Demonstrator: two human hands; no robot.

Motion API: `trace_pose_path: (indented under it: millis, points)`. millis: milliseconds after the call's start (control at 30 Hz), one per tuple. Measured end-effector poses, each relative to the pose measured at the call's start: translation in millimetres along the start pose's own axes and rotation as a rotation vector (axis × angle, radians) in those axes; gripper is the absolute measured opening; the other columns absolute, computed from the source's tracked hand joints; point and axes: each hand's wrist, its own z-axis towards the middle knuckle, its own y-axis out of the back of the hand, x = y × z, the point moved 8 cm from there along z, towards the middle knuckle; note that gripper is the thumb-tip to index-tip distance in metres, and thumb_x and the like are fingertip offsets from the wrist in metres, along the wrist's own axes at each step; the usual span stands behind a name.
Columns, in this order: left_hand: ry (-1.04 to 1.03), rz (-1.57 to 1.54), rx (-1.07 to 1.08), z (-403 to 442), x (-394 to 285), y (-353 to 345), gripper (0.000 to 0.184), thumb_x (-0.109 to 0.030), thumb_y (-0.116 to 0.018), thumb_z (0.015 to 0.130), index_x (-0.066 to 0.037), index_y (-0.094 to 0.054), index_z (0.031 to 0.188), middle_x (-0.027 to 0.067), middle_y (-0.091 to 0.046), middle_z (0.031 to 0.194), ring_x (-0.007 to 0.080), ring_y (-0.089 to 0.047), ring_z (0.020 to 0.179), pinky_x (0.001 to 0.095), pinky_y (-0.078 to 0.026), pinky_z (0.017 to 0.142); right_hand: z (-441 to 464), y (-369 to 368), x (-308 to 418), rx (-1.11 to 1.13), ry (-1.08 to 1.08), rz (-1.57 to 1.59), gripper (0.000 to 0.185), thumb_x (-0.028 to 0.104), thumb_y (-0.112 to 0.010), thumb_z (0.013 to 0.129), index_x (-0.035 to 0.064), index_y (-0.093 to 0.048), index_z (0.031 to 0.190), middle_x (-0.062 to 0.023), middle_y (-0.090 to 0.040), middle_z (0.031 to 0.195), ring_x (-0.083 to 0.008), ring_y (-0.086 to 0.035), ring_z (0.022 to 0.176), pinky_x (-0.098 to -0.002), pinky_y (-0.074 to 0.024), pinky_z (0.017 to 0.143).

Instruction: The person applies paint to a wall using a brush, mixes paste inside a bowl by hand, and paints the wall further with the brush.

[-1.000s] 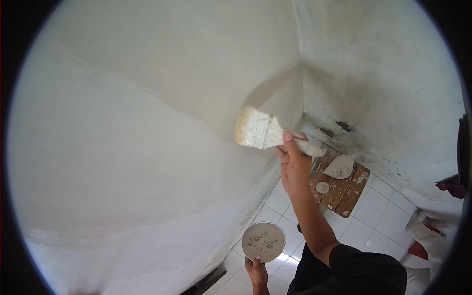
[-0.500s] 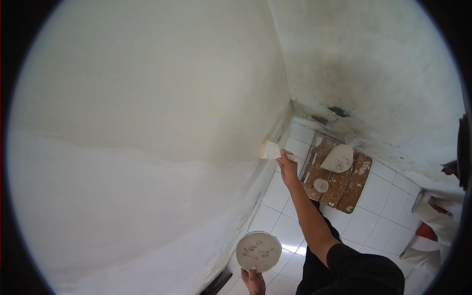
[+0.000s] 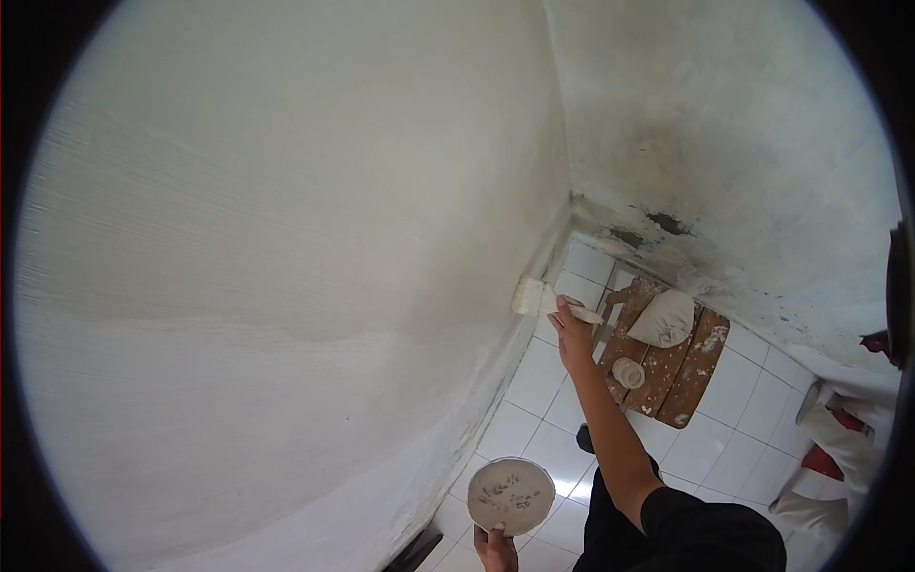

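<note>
My right hand [image 3: 572, 329] is closed around the handle of a wide paintbrush [image 3: 536, 296]. Its pale bristles point left, at the wall [image 3: 286, 238]; I cannot tell whether they touch it. A band of whiter coating covers the lower part of that wall, below a greyer area. Low in the view, my left hand [image 3: 497, 548] grips the rim of a round bowl [image 3: 512, 494], thumb on top. Pale paste-like material with darker marks shows inside the bowl.
A wooden stool [image 3: 681, 377] spattered with white stands in the corner. On it are a pale bag [image 3: 665, 320] and a small clear cup [image 3: 628, 373]. The right wall [image 3: 724, 143] has peeling patches. White sacks [image 3: 834, 448] lie at the right on the tiled floor [image 3: 543, 377].
The view has shifted slightly, so the stool and corner sit a little further right. The brush and right hand appear slightly lower and to the right. Both hands keep their holds.
</note>
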Motion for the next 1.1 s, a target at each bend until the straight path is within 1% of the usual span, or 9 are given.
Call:
trace_pose_path:
  millis: [133,333,400,533,600,733,800,900,1100]
  points:
    - [-0.035,-0.004,0.017,3.4,-4.6,-3.1,0.06,-0.016,-0.059,0.092,0.004,-0.034,0.142,0.0195,-0.045,0.138,0.0314,-0.047,0.125,0.044,-0.042,0.104,12.5,5.7,-19.5,0.134,-0.027,0.294,0.03,0.02,-0.07,0.09,0.0083,-0.057,0.113,-0.0064,-0.06,0.113,-0.0187,-0.059,0.105,-0.0357,-0.0463,0.102]
    - [-0.068,-0.015,-0.042,3.3,1.2,8.4,0.06,-0.018,-0.059,0.093,0.004,-0.035,0.142,0.0198,-0.045,0.138,0.0318,-0.047,0.125,0.0436,-0.042,0.104,50.7,79.2,-120.6,-0.122,-0.138,0.276,0.034,0.021,-0.071,0.09,0.0048,-0.058,0.117,-0.0064,-0.063,0.103,-0.0188,-0.062,0.095,-0.0351,-0.0509,0.095]
    - [-0.036,0.026,-0.049,5.7,6.1,13.0,0.059,-0.019,-0.059,0.093,0.003,-0.035,0.142,0.0195,-0.046,0.137,0.0319,-0.048,0.124,0.0437,-0.042,0.104,58.4,103.1,-116.1,-0.196,-0.039,-0.127,0.032,0.022,-0.072,0.088,0.0039,-0.062,0.113,-0.0059,-0.064,0.097,-0.0156,-0.061,0.087,-0.0325,-0.0526,0.089]
    - [-0.056,0.011,-0.058,0.7,6.3,15.4,0.057,-0.018,-0.059,0.093,0.003,-0.036,0.141,0.0192,-0.046,0.137,0.0315,-0.048,0.123,0.0431,-0.043,0.103,42.3,92.3,-102.3,-0.193,-0.017,-0.221,0.028,0.023,-0.074,0.087,0.0033,-0.066,0.106,-0.0057,-0.063,0.094,-0.0131,-0.058,0.082,-0.0307,-0.0536,0.083]
    - [-0.04,0.005,-0.079,0.1,10.7,23.7,0.055,-0.016,-0.057,0.094,0.003,-0.036,0.141,0.0191,-0.046,0.137,0.0315,-0.049,0.123,0.0431,-0.043,0.103,22.8,64.4,-83.1,-0.087,-0.02,-0.086,0.028,0.021,-0.072,0.089,0.0048,-0.063,0.109,-0.0057,-0.063,0.1,-0.0145,-0.06,0.089,-0.0316,-0.0518,0.089]
    - [-0.075,-0.001,-0.037,-1.8,4.1,17.3,0.054,-0.014,-0.056,0.094,0.003,-0.036,0.141,0.0193,-0.046,0.137,0.0316,-0.048,0.123,0.0434,-0.043,0.103,-10.2,45.9,-61.6,0.076,-0.115,0.09,0.025,0.02,-0.072,0.089,0.0109,-0.062,0.109,-0.0015,-0.062,0.099,-0.0137,-0.059,0.087,-0.0334,-0.0496,0.096]
    - [-0.063,0.013,-0.011,0.0,5.7,16.4,0.055,-0.012,-0.056,0.093,0.003,-0.034,0.142,0.0196,-0.045,0.138,0.0319,-0.048,0.124,0.0441,-0.043,0.103,-12.3,37.9,-75.5,0.187,-0.203,0.315,0.025,0.02,-0.07,0.091,0.011,-0.058,0.111,-0.0033,-0.061,0.107,-0.0159,-0.06,0.098,-0.0345,-0.0464,0.102]
    - [-0.114,0.04,-0.045,-2.1,4.9,17.3,0.056,-0.011,-0.057,0.093,0.003,-0.034,0.143,0.0199,-0.045,0.139,0.0318,-0.047,0.124,0.0439,-0.042,0.103,1.6,43.4,-111.2,0.117,-0.252,0.352,0.026,0.021,-0.068,0.091,0.0105,-0.057,0.113,-0.0046,-0.059,0.116,-0.0177,-0.058,0.108,-0.0358,-0.0451,0.105]
    - [-0.102,-0.009,-0.085,-6.1,10.2,26.7,0.059,-0.012,-0.059,0.092,0.003,-0.034,0.143,0.0204,-0.045,0.139,0.0315,-0.047,0.124,0.0435,-0.042,0.103,31.2,104.3,-149.4,-0.039,-0.223,0.135,0.031,0.02,-0.07,0.09,0.0094,-0.057,0.116,-0.0052,-0.059,0.116,-0.0175,-0.058,0.107,-0.0346,-0.0477,0.102]
